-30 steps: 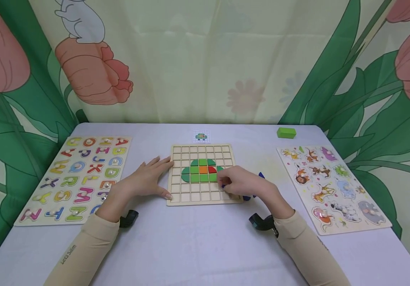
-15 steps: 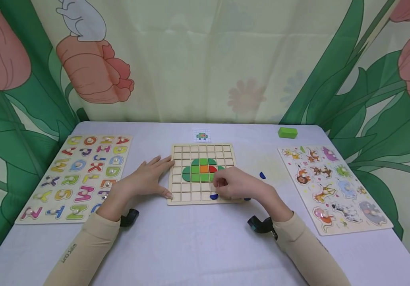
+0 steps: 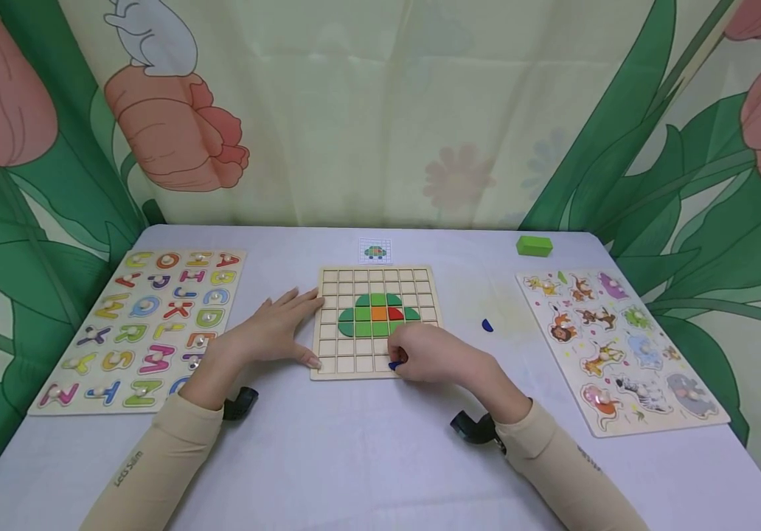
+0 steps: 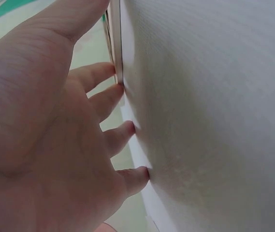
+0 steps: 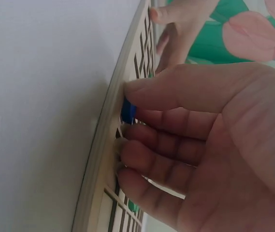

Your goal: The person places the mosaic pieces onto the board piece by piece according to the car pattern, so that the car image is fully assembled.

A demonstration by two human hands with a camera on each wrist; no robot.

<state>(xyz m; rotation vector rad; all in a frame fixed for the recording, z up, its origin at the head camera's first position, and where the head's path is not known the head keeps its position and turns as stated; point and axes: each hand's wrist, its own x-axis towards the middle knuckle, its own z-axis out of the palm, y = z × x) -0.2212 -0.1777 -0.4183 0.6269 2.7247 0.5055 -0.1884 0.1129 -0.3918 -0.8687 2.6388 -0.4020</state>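
My right hand (image 3: 433, 352) pinches a small blue half-round piece (image 3: 394, 365) between thumb and fingers, over the lower right of the wooden grid board (image 3: 341, 366). In the right wrist view the blue piece (image 5: 128, 111) sits at the thumb tip, close to the board's surface. My left hand (image 3: 266, 335) rests with spread fingers at the board's left edge, its thumb at the near left corner. Green, orange and red pieces form a rounded shape (image 3: 378, 316) on the grid. Another blue half-round piece (image 3: 487, 325) lies on the cloth right of the board.
A small pattern card (image 3: 375, 251) lies behind the board. A letter puzzle board (image 3: 148, 341) is on the left, an animal puzzle board (image 3: 569, 369) on the right. A green block (image 3: 534, 246) stands at the back right. White cloth (image 3: 354, 457) covers the table.
My right hand has shifted down and left from the coloured shape's right side and now grips the blue half-round piece near the front edge. My left hand has stayed put.
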